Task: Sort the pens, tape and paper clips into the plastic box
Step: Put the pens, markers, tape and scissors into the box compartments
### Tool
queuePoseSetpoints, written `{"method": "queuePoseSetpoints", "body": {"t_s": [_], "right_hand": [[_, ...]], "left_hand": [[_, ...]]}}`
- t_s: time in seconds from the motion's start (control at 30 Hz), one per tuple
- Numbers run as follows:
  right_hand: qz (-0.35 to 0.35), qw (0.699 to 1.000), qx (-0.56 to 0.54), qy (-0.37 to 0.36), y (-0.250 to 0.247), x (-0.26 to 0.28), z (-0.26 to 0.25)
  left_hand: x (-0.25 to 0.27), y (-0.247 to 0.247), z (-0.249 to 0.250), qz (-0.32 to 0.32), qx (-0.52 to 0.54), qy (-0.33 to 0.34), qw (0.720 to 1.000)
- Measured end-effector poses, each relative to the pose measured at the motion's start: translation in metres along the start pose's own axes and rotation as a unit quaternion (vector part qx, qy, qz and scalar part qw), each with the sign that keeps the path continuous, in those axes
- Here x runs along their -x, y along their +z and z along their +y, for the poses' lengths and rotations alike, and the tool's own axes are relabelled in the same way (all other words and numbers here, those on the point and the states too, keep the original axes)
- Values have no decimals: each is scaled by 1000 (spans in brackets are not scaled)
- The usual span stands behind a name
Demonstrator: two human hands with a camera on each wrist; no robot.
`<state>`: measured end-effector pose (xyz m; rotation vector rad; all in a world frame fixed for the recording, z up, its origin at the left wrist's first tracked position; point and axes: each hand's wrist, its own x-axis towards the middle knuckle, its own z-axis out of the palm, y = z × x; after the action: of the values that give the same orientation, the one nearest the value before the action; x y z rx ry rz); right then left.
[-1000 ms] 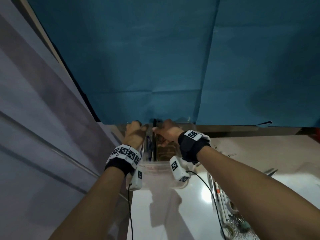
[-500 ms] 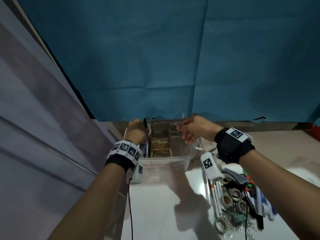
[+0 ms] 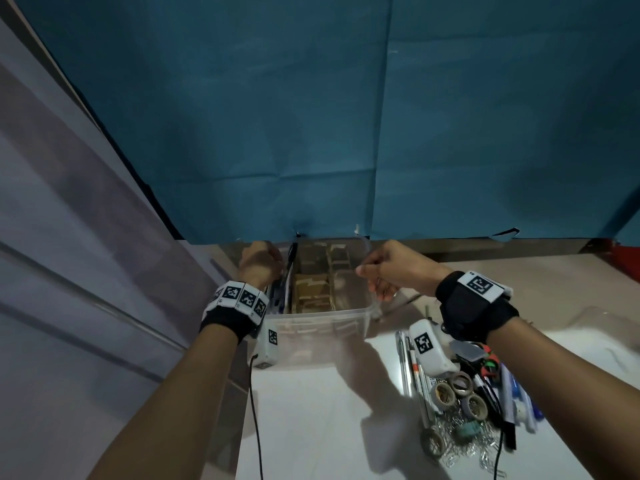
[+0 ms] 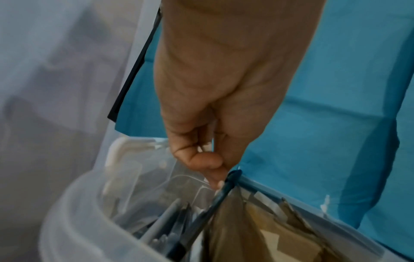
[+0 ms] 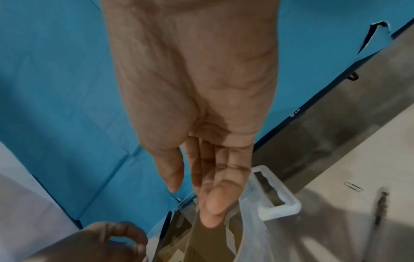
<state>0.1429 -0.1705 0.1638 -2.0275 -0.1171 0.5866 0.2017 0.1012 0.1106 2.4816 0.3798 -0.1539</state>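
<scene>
A clear plastic box [image 3: 349,311] with cardboard dividers stands at the back of the white table. My left hand [image 3: 261,263] is at its left rim and pinches the top of a dark pen [image 4: 220,193]. That pen stands tilted in the left compartment among several other pens [image 4: 161,225]. Over the box's right rim, my right hand [image 3: 374,275] hovers with its fingers [image 5: 210,209] nearly straight and holding nothing. More pens [image 3: 412,368], tape rolls [image 3: 460,393] and paper clips [image 3: 464,441] lie in a pile under my right forearm.
A blue sheet [image 3: 346,116] hangs just behind the box, and a grey wall runs along the left. In the right wrist view, the box's handle [image 5: 280,203] juts right, with a loose paper clip [image 5: 354,186] and a pen [image 5: 380,207] beyond it. Bare tabletop [image 3: 311,410] lies in front.
My right hand has left the pen at the box's left side and moved right, to above the right rim. My left hand has stayed at the pen. The head view has dropped and now shows the pile.
</scene>
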Motion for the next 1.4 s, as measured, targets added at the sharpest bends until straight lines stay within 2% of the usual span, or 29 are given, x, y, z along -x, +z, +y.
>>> {"method": "queuePoseSetpoints", "body": {"t_s": [0.1, 0.17, 0.3, 0.4, 0.47, 0.53, 0.6, 0.67, 0.73, 0.8, 0.83, 0.93, 1.03, 1.13, 1.27, 1.4], "right_hand": [[4, 1000, 12, 2, -6, 3, 7], [8, 1000, 20, 1, -10, 5, 11], [25, 999, 27, 5, -21, 13, 23], [31, 998, 35, 30, -31, 20, 42], [14, 997, 46, 66, -34, 23, 61], [-27, 990, 77, 119, -29, 25, 80], [-53, 977, 120, 170, -17, 25, 104], [-60, 965, 169, 194, -2, 24, 127], [-55, 946, 262, 182, 13, 27, 144], [-32, 915, 363, 175, 32, 36, 158], [-22, 910, 376, 172, 42, 39, 164], [28, 921, 352, 163, 69, 44, 178], [70, 925, 335, 164, 74, 40, 184], [85, 937, 292, 170, 67, 37, 188], [115, 962, 173, 177, 47, 40, 181], [133, 970, 99, 176, 49, 44, 163]], "left_hand": [[11, 3, -3, -33, -24, 3, 999], [15, 8, -5, -14, -70, 20, 997], [25, 0, 21, 23, -61, 48, 997], [59, -3, 62, 44, -49, 138, 988], [96, 11, 89, 7, -16, 221, 975], [128, 39, 105, -84, 3, 248, 965], [147, 78, 107, -177, -12, 224, 958], [153, 117, 97, -235, -48, 198, 950], [153, 152, 78, -260, -84, 167, 947], [155, 180, 59, -253, -110, 136, 951], [158, 193, 51, -250, -114, 122, 954], [172, 218, 43, -223, -88, 83, 967], [175, 228, 42, -185, -58, 58, 979], [170, 228, 39, -180, -62, 49, 980], [160, 220, 27, -190, -60, 40, 979], [151, 209, 11, -186, -41, 21, 981]]}}
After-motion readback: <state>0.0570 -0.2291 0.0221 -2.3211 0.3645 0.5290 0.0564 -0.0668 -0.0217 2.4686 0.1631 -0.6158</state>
